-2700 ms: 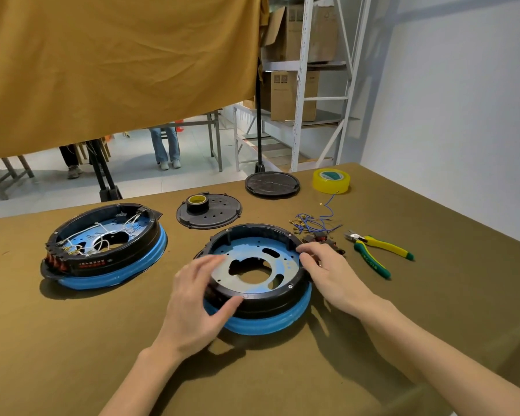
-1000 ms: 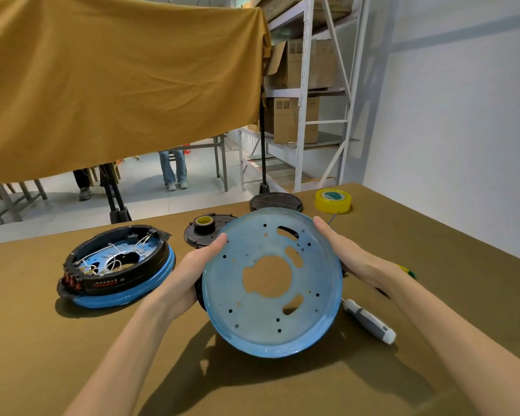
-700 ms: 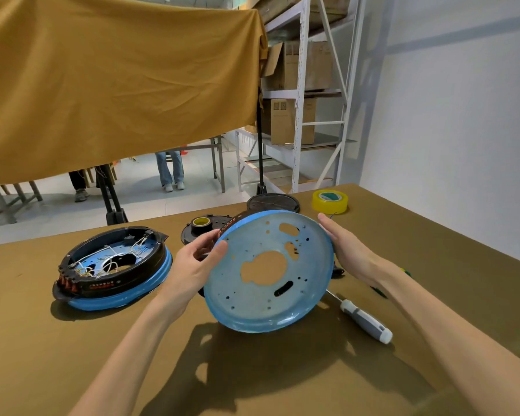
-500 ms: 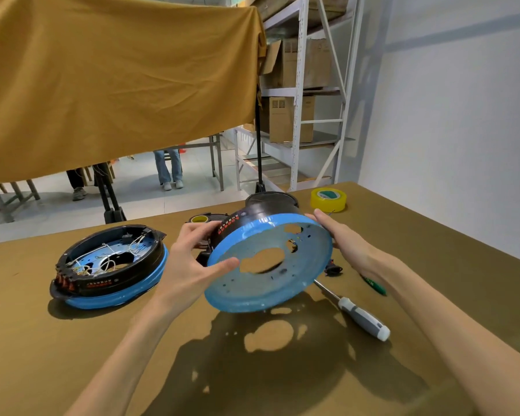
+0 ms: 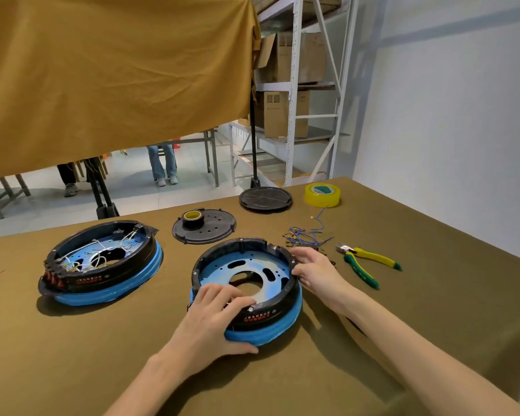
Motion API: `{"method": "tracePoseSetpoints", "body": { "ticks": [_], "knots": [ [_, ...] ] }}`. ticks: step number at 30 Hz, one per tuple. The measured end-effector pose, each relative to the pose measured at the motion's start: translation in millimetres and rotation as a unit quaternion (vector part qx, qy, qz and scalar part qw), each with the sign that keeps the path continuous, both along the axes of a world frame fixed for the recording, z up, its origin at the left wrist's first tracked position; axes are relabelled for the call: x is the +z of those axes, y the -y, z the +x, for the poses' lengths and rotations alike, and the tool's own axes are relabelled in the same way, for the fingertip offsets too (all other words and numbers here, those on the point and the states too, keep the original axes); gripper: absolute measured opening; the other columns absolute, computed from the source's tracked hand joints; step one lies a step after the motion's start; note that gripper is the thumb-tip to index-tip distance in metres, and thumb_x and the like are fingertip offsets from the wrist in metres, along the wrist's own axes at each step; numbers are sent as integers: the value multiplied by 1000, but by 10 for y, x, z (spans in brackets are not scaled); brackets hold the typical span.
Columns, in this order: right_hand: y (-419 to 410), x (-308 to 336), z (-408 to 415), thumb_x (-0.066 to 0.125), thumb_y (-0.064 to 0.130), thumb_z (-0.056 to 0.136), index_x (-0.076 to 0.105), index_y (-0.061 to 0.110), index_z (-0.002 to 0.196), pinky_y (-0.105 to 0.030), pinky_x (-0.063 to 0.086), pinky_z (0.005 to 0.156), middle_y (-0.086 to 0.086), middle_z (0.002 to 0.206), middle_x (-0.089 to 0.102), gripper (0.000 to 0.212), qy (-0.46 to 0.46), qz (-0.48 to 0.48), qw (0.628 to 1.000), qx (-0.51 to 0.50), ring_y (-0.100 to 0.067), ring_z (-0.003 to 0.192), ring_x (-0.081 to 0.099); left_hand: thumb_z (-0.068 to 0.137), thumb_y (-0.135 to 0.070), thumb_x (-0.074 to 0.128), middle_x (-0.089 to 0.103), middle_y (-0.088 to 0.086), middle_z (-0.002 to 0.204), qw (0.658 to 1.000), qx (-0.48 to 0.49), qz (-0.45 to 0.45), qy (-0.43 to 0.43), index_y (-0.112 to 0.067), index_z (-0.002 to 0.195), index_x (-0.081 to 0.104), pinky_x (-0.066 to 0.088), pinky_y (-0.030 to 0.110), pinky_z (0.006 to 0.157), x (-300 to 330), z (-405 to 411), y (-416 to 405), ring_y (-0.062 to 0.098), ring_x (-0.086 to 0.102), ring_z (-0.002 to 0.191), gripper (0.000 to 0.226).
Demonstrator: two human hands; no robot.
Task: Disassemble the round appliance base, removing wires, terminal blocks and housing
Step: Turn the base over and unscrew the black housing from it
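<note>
The left hand's fingers [image 5: 222,297] are curled over the near rim of the round base [image 5: 246,291], which lies flat mid-desk; the right hand [image 5: 314,270] grips its far-right rim. The black housing is best pried evenly off the blue plate.

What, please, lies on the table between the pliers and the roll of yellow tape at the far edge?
In the head view, a tangle of loose blue wires lies between the pliers and the yellow tape roll.
</note>
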State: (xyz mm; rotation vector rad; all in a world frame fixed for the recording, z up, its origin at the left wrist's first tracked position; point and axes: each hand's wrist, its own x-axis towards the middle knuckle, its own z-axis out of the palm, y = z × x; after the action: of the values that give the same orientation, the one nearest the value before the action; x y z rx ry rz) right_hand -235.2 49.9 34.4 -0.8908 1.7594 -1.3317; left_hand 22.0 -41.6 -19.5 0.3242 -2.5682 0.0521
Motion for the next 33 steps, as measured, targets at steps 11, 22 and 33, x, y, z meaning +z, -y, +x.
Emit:
{"method": "tracePoseSetpoints", "body": {
  "ticks": [11,22,33],
  "knots": [
    [-67,-34,159,62,48,95,52,14,139,-17,38,62,10,112,61,56,-130,66,987,-60,1,89,54,88,-47,71,65,-14,115,993,1,91,-77,-35,128,62,48,19,91,95,-124,-179,1,56,103,42],
    [-216,38,183,57,67,90,28,27,156,-44,53,99,-8,158,40,83,-6,75,997,-17,-28,128,57,93,-43,62,65,-15,106,975,34,135,-174,-30,118,71,47,17,81,416,-309,-231,-6,55,92,29],
    [-226,573,-9,73,34,91,59,1,121,-35,62,65,-18,105,76,46,258,21,966,-13,-28,88,77,66,-71,80,52,-10,125,995,49,45,-73,-28,138,43,49,23,94,876,-448,-181,6,54,105,92]
  ]
}}
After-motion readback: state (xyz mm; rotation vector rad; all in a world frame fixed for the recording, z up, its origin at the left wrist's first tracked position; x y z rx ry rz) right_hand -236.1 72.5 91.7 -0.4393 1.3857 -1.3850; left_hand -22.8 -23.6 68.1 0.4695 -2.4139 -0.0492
